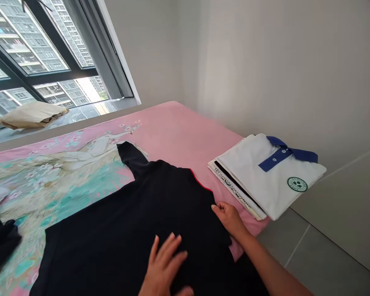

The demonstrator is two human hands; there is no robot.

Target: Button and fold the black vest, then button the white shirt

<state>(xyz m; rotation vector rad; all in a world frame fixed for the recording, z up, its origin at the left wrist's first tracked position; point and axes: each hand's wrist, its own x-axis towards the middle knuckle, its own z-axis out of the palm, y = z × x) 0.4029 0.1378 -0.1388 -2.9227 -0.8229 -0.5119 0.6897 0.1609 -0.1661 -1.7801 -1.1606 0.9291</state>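
Note:
A black T-shirt [135, 209] is spread out on the bed, with one short sleeve pointing to the upper left and a red line along its neck edge. My left hand [166, 267] is over the body of the shirt with its fingers spread; whether it presses on the cloth I cannot tell. At the shirt's right edge, near the end of the red line, my right hand [230, 220] pinches the fabric between thumb and fingers.
A folded white polo shirt [246, 164] with a blue collar tops a stack of folded clothes on the bed's right edge. A dark garment [1, 244] lies far left. The bed [179, 131] has a pink patterned sheet. A beige cushion [32, 114] rests on the windowsill.

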